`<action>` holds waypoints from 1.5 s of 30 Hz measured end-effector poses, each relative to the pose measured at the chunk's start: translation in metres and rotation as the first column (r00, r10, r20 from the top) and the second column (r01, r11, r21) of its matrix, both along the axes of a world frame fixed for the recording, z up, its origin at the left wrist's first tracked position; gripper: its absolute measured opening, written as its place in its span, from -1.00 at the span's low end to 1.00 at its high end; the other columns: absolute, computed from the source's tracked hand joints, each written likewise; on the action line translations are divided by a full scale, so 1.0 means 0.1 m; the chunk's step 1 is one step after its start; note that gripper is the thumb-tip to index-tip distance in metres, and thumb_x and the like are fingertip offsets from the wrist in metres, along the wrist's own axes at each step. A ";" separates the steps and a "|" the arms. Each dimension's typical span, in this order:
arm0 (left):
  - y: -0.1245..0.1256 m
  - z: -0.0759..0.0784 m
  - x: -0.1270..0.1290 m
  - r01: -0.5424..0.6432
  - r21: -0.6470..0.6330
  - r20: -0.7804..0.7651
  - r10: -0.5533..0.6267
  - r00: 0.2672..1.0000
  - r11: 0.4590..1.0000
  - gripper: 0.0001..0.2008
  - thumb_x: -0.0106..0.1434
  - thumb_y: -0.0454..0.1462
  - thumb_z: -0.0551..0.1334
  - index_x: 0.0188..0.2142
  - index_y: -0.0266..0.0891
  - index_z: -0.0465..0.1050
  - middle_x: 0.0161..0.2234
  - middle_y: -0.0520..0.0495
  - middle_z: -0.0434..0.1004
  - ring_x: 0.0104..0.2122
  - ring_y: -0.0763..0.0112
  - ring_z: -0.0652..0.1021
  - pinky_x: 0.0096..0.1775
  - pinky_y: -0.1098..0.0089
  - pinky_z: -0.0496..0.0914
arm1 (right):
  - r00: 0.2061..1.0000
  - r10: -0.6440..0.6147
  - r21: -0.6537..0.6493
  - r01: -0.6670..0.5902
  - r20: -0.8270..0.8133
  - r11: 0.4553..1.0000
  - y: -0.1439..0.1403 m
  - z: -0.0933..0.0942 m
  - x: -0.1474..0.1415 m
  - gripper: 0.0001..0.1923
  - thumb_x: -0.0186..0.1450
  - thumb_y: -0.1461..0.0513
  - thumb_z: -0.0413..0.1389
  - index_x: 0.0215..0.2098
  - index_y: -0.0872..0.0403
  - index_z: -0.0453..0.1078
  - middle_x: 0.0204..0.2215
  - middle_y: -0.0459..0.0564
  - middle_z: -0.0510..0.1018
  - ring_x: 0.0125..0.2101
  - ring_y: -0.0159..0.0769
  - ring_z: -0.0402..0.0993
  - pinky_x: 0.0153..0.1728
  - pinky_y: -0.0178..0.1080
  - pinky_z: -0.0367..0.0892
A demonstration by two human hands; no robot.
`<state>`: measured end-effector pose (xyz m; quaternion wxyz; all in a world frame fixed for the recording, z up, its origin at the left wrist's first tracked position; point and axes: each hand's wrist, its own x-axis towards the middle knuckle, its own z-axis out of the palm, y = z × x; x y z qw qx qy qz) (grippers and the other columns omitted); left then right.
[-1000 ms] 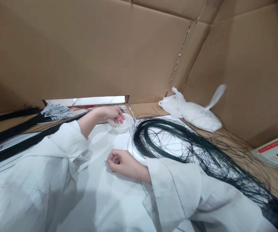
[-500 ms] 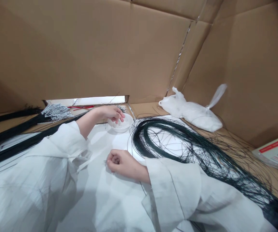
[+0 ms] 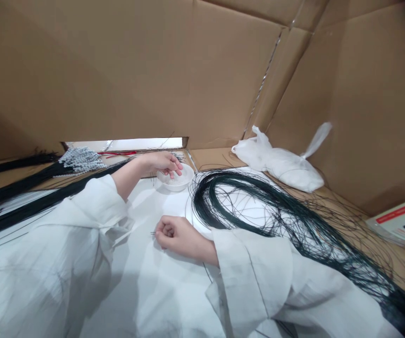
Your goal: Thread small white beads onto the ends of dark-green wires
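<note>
My left hand (image 3: 163,163) is over a small white bowl (image 3: 178,186), its fingers hanging loosely apart into the bowl. The bowl holds pale, whitish contents too small to make out. My right hand (image 3: 179,237) is closed and rests on the white work surface (image 3: 153,277), nearer to me than the bowl. Two thin dark wire ends (image 3: 152,233) stick out from between its thumb and fingers. More of the dark wire (image 3: 207,273) shows below the wrist and runs toward the sleeve.
A looped bundle of dark wires (image 3: 206,202) spreads along the right. Behind it lies a knotted white plastic bag (image 3: 287,169). On the left are long dark bundles with white beaded ends (image 3: 81,159) and a red-handled tool (image 3: 118,153). Cardboard walls (image 3: 135,70) surround the surface; a printed packet (image 3: 403,220) lies far right.
My left hand's fingers have shifted slightly inside the bowl. My right hand stays in place, closed on the wires. The view has tilted a little.
</note>
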<state>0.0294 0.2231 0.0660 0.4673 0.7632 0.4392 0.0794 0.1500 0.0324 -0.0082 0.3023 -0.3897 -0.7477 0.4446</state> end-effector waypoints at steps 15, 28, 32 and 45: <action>-0.11 0.11 -0.02 -0.013 0.121 0.095 0.001 0.995 0.993 -0.77 -0.03 -0.30 0.23 -0.30 -0.28 0.42 -0.29 -0.13 0.53 -0.50 0.49 0.47 -0.48 0.48 0.29 | 1.000 0.006 -0.034 -0.006 -0.013 0.999 0.01 0.02 0.01 -0.95 0.11 0.33 -0.02 -0.46 0.13 0.27 -0.58 -0.12 0.40 -0.56 -0.48 0.29 -0.53 -0.42 0.15; -1.10 -0.20 -0.15 0.302 0.502 -0.350 -0.129 0.928 0.810 -0.92 0.02 -0.39 0.10 -0.53 -0.27 0.34 -0.56 0.01 0.42 -0.55 0.48 0.38 -0.49 0.51 0.18 | 1.000 -0.005 -0.008 0.005 0.000 1.000 0.00 0.03 0.02 -0.95 0.12 0.31 -0.03 -0.48 0.13 0.25 -0.57 -0.10 0.39 -0.54 -0.46 0.29 -0.55 -0.42 0.13; -1.04 -0.38 -0.19 0.311 0.495 -0.329 -0.157 0.931 0.811 -0.86 0.01 -0.42 0.04 -0.49 -0.27 0.35 -0.48 -0.02 0.44 -0.51 0.48 0.39 -0.46 0.51 0.21 | 1.000 0.009 -0.017 -0.009 -0.014 1.000 0.01 0.03 0.01 -0.94 0.14 0.31 -0.03 -0.48 0.13 0.24 -0.60 -0.11 0.38 -0.56 -0.46 0.30 -0.54 -0.42 0.15; -0.92 0.02 -0.19 0.162 0.643 -0.154 -0.081 0.985 0.748 -0.85 0.13 -0.29 0.06 -0.36 -0.27 0.38 -0.39 -0.03 0.45 -0.42 0.49 0.42 -0.37 0.52 0.25 | 1.000 0.012 -0.015 -0.012 -0.016 1.000 0.01 0.03 0.03 -0.96 0.13 0.32 -0.03 -0.47 0.13 0.24 -0.58 -0.10 0.40 -0.55 -0.47 0.31 -0.54 -0.42 0.15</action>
